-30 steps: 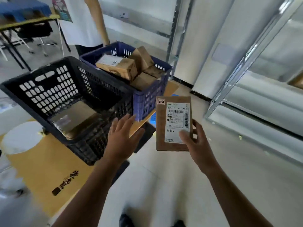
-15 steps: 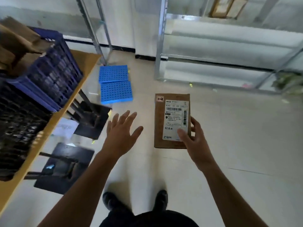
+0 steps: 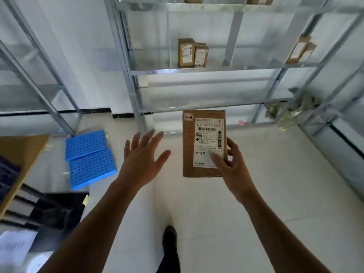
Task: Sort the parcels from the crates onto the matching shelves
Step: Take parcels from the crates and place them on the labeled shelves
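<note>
Pinching the parcel (image 3: 202, 142) by its lower right corner, the right grip (image 3: 232, 166) holds the label upward, probably to read its tag ("1-2"). The left grip (image 3: 141, 154) hovers empty, fingers spread, just beside. The shelf (image 3: 197, 71) stands beyond both.

You face a metal shelving rack (image 3: 137, 107) set against a white wall (image 3: 84, 46), which has a black skirting strip (image 3: 92, 110) along its foot. A second rack (image 3: 23, 95) stands at the far left. The pale tiled floor (image 3: 216, 209) is brightly, evenly lit. Two blue perforated panels (image 3: 88, 158) lie touching on it at the left, beside a wood-coloured worktop (image 3: 21, 152) on a black frame (image 3: 51, 211). Leafy debris (image 3: 283, 113) lies far right.
</note>
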Motion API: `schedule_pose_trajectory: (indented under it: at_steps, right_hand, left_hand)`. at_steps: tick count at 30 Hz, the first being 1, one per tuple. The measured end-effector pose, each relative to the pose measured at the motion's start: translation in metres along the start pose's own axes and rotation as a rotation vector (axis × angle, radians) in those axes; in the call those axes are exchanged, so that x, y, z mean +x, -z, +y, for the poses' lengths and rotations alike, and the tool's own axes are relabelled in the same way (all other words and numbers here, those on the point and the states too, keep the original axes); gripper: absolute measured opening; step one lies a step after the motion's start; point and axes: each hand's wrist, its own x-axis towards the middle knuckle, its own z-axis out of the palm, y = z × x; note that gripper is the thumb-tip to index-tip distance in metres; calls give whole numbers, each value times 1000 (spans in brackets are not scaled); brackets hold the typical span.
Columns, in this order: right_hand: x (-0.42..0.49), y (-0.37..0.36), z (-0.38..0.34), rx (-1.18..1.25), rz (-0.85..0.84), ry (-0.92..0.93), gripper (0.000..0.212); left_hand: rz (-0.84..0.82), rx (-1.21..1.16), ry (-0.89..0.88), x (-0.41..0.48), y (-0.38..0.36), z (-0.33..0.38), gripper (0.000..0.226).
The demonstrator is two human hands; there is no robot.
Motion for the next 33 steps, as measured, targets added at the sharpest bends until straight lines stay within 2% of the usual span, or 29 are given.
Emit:
schedule_pose_trajectory:
  at_steps: [3,8,13,24,33]
  right_hand:
    - [54,8,-21,-22,53,53,67]
    - [143,16,-67,-17,95,117,61]
    - [219,20,-102,-20,147,168,67]
    - [366,55,-110,-15,221,234,69]
    - [513,95,-109,14,157,265,72]
  left_hand:
    - [50,-4,-59,68,14,9,70]
    - [106,-24,-133,178,45,22,74]
    - [185,-10,-183,274,72,26,80]
    - [239,-24,-233,415,71,51,84]
    - [265,16,-203,540,55,88,77]
